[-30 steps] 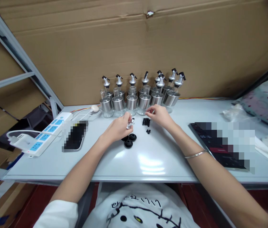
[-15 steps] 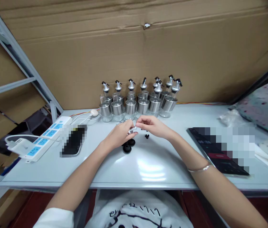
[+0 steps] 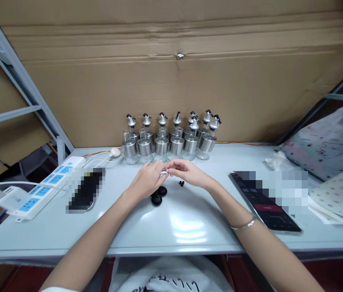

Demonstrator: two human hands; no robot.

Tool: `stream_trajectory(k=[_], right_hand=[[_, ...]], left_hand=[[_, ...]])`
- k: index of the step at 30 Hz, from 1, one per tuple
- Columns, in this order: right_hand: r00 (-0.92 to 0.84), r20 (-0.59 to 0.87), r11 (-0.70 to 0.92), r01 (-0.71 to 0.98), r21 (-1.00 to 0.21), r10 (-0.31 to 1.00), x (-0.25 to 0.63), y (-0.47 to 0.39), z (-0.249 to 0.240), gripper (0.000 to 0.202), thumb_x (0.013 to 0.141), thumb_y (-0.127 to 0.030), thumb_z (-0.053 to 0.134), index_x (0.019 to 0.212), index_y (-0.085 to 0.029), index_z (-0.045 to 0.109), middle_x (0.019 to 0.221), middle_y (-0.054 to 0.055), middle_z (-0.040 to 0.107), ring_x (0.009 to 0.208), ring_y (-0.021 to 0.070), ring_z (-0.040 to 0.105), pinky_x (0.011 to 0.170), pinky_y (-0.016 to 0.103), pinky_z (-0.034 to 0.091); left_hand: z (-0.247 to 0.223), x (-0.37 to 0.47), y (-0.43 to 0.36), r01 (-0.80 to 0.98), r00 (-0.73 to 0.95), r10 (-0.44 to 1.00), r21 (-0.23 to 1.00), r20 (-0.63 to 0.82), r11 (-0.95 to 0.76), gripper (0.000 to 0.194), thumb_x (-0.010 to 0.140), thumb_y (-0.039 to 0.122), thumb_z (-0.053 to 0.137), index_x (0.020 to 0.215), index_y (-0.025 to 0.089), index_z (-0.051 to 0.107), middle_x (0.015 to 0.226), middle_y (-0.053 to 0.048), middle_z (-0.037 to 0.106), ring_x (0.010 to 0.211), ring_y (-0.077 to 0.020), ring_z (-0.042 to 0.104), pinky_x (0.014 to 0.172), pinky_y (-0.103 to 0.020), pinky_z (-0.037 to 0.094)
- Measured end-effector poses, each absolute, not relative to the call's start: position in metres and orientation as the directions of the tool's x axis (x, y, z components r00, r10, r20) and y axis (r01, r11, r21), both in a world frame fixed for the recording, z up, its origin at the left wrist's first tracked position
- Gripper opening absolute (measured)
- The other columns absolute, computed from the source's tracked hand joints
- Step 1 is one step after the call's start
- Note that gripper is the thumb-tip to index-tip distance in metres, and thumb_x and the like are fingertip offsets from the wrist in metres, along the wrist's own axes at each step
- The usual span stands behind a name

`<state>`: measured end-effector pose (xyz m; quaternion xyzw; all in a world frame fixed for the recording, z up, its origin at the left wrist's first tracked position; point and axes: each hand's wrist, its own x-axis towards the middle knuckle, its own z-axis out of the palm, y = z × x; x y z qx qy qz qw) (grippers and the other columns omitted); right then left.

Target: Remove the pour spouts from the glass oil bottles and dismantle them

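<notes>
Over the middle of the pale table [image 3: 123, 231], my left hand [image 3: 148, 178] is closed on a small silver part [image 3: 163, 173]. The fingers of my right hand [image 3: 186, 172] pinch at the same part from the right, fingertips touching it. Two round black pieces [image 3: 158, 196] lie just below my left hand. Tiny black pieces [image 3: 181, 183] rest under my right hand. Behind both hands stand several glass bottles with steel sleeves [image 3: 161, 146]; those at the back and right carry silver spouts with black flaps [image 3: 163, 118].
At the left are a white power strip [image 3: 50, 188] and a dark phone [image 3: 88, 188]. A tablet [image 3: 265, 202] lies at the right, near a crumpled plastic bag [image 3: 277, 161] and patterned cloth bags [image 3: 329, 142]. Cardboard [image 3: 129, 85] stands behind the bottles.
The camera view has shifted, so the table items appear lower and further left. Both hands remain together at the silver part, with slightly changed finger positions.
</notes>
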<state>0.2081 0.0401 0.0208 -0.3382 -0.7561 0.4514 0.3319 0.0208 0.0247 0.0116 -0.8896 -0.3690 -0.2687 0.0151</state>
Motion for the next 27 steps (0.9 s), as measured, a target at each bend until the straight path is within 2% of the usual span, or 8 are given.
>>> stream_trajectory(k=[4, 7, 11, 16, 21, 27], right_hand=[[-0.539, 0.161, 0.342, 0.254, -0.905, 0.827, 0.208, 0.039, 0.021, 0.024, 0.077, -0.035, 0.057, 0.088, -0.015, 0.064, 0.071, 0.001, 0.057, 0.065, 0.0127, 0.048, 0.062, 0.027, 0.037], [-0.532, 0.166, 0.353, 0.273, -0.895, 0.831, 0.207, 0.037, 0.023, 0.02, 0.077, -0.031, 0.055, 0.085, -0.014, 0.063, 0.068, -0.001, 0.053, 0.063, 0.0116, 0.045, 0.06, 0.026, 0.035], [-0.509, 0.196, 0.407, 0.345, -0.846, 0.838, 0.205, 0.034, 0.025, 0.017, 0.077, -0.028, 0.051, 0.078, -0.014, 0.059, 0.065, -0.002, 0.049, 0.061, 0.0104, 0.041, 0.059, 0.025, 0.033], [-0.533, 0.221, 0.471, 0.394, -0.789, 0.817, 0.202, 0.031, 0.026, 0.011, 0.076, -0.023, 0.047, 0.069, -0.016, 0.051, 0.062, -0.004, 0.045, 0.059, 0.0098, 0.038, 0.058, 0.025, 0.031], [-0.528, 0.247, 0.497, 0.408, -0.766, 0.813, 0.2, 0.03, 0.025, 0.012, 0.078, -0.024, 0.046, 0.068, -0.017, 0.048, 0.061, -0.004, 0.043, 0.059, 0.0097, 0.036, 0.057, 0.024, 0.029], [-0.525, 0.225, 0.499, 0.466, -0.731, 0.821, 0.195, 0.028, 0.022, 0.011, 0.078, -0.024, 0.043, 0.069, -0.018, 0.044, 0.063, -0.004, 0.042, 0.06, 0.0102, 0.036, 0.056, 0.024, 0.029]], left_hand=[[0.012, 0.019, 0.026, 0.619, 0.571, 0.594, 0.179, 0.566, -0.765, 0.007, 0.09, 0.023, 0.049, 0.089, 0.016, 0.052, 0.086, -0.004, 0.064, 0.079, -0.0188, 0.059, 0.076, -0.033, 0.044], [0.011, 0.019, 0.027, 0.559, 0.56, 0.577, 0.242, 0.595, -0.793, 0.009, 0.092, 0.022, 0.047, 0.093, 0.016, 0.053, 0.086, -0.005, 0.063, 0.08, -0.0175, 0.058, 0.072, -0.028, 0.044], [0.009, 0.02, 0.026, 0.528, 0.558, 0.576, 0.28, 0.597, -0.802, 0.01, 0.092, 0.02, 0.045, 0.097, 0.016, 0.053, 0.089, -0.006, 0.061, 0.084, -0.0178, 0.057, 0.074, -0.028, 0.045], [0.01, 0.02, 0.027, 0.546, 0.596, 0.559, 0.219, 0.576, -0.809, 0.01, 0.086, 0.013, 0.048, 0.092, 0.014, 0.055, 0.083, -0.005, 0.059, 0.079, -0.0175, 0.056, 0.068, -0.026, 0.044], [0.01, 0.016, 0.031, 0.582, 0.594, 0.54, 0.145, 0.596, -0.8, 0.008, 0.084, 0.016, 0.051, 0.09, 0.016, 0.056, 0.081, -0.004, 0.062, 0.073, -0.0164, 0.057, 0.069, -0.027, 0.042], [0.007, 0.016, 0.031, 0.577, 0.562, 0.627, 0.288, 0.539, -0.764, 0.009, 0.079, 0.013, 0.05, 0.087, 0.017, 0.052, 0.078, -0.002, 0.062, 0.068, -0.0141, 0.056, 0.064, -0.024, 0.043]])
